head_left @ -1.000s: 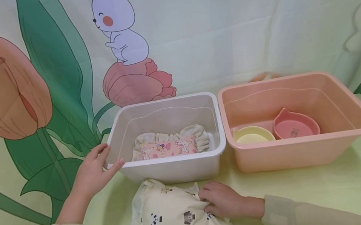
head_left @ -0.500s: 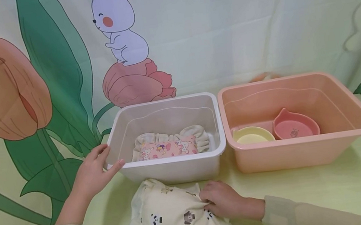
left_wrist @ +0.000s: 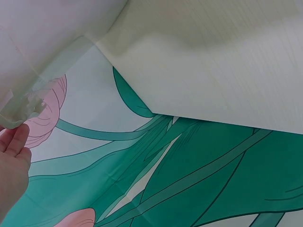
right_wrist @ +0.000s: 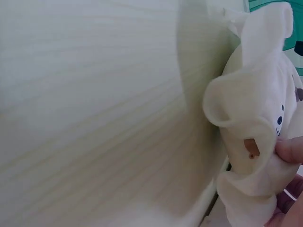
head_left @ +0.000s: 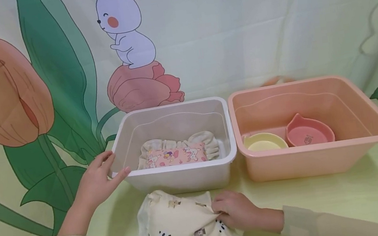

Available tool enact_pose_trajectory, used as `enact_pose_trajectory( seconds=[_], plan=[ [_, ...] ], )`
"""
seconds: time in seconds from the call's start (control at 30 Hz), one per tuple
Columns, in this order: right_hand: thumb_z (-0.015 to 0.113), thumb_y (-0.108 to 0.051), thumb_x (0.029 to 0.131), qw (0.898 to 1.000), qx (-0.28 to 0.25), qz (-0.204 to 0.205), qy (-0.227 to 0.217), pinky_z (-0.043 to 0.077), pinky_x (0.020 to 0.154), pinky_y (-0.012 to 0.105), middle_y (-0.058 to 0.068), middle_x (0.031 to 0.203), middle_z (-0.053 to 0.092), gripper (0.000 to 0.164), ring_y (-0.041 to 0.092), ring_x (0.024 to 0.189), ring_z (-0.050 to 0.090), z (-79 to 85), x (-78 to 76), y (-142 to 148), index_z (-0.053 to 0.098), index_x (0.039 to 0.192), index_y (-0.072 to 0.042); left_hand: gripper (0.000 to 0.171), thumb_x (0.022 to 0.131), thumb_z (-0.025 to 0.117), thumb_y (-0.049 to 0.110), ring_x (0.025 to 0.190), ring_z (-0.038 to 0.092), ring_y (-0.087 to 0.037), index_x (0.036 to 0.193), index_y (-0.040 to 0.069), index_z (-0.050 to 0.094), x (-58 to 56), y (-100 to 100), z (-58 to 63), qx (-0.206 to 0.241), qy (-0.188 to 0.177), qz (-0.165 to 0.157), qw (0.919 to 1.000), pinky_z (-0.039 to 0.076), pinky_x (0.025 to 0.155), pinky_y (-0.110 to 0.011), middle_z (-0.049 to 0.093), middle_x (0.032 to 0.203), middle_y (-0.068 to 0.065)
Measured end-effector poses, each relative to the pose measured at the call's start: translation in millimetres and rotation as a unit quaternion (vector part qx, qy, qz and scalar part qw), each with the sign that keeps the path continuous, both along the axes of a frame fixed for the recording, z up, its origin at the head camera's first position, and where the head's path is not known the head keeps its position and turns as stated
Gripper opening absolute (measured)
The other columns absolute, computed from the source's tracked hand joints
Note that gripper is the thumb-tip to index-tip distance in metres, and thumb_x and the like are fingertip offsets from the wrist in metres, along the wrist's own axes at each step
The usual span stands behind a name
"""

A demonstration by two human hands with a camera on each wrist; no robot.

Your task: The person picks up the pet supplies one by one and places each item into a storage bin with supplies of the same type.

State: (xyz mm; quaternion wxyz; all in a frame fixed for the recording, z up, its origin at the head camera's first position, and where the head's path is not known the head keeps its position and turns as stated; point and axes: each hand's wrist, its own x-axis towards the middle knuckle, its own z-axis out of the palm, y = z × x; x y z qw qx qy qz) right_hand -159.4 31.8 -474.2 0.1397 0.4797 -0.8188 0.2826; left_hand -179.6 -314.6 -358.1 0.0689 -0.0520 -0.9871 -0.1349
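Observation:
A cream ruffle-edged pillow [head_left: 176, 225] printed with animal faces lies on the tabletop, in front of the white bin [head_left: 182, 178]. My right hand [head_left: 237, 213] pinches its right side, and the cloth creases at the fingers. In the right wrist view, thumb and fingers hold the pillow's ruffle [right_wrist: 251, 94]. At the white bin's front left corner, my left hand [head_left: 98, 179] holds the rim, thumb over the front edge and fingers at the side. The left wrist view shows those fingers [left_wrist: 16, 142] at the rim. A smaller pink pillow [head_left: 176, 155] with a cream ruffle lies inside.
To the right of the white bin stands a peach bin [head_left: 299, 165]. It holds a yellow dish [head_left: 265, 141] and a pink dish [head_left: 309, 130]. A printed cloth backdrop [head_left: 220, 30] hangs behind both bins. Pale green tabletop [head_left: 350, 200] spreads in front of them.
The cream pillow has shifted slightly toward me and to the right, its top edge farther from the white bin. My right hand has moved slightly right with it. The left hand stays put.

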Motion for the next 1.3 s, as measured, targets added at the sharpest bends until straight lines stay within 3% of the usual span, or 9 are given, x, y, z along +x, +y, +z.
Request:
enact_pose_trajectory(
  seconds=[0.57, 0.83, 1.3],
  plan=[
    [0.066, 0.0, 0.059, 0.999, -0.024, 0.019, 0.023, 0.031, 0.056, 0.007, -0.01, 0.073, 0.054, 0.028, 0.003, 0.069, 0.05, 23.5, 5.8, 7.1, 0.043, 0.057, -0.017, 0.079, 0.082, 0.049, 0.056, 0.12, 0.033, -0.04, 0.133, -0.003, 0.035, 0.1, 0.8, 0.1, 0.007, -0.008, 0.007, 0.9999, 0.034, 0.09, -0.06, 0.032, 0.137, -0.02],
    [0.064, 0.0, 0.058, 0.999, -0.027, 0.016, 0.029, 0.035, 0.057, 0.008, -0.01, 0.073, 0.055, 0.027, 0.002, 0.068, 0.052, 27.6, 4.0, 7.9, 0.043, 0.056, -0.018, 0.078, 0.082, 0.049, 0.055, 0.119, 0.035, -0.04, 0.132, -0.004, 0.036, 0.4, 1.0, 0.6, 0.005, -0.003, 0.003, 1.0, 0.034, 0.09, -0.06, 0.033, 0.136, -0.02],
    [0.063, 0.0, 0.06, 0.999, -0.019, 0.036, -0.014, 0.035, 0.058, 0.005, -0.01, 0.074, 0.057, 0.024, 0.001, 0.066, 0.051, 49.3, 4.2, 13.1, 0.047, 0.058, -0.018, 0.077, 0.083, 0.049, 0.054, 0.118, 0.036, -0.039, 0.132, -0.004, 0.037, -0.7, -0.2, -1.1, 0.004, 0.003, -0.001, 1.0, 0.035, 0.089, -0.06, 0.034, 0.135, -0.02]
  ],
)
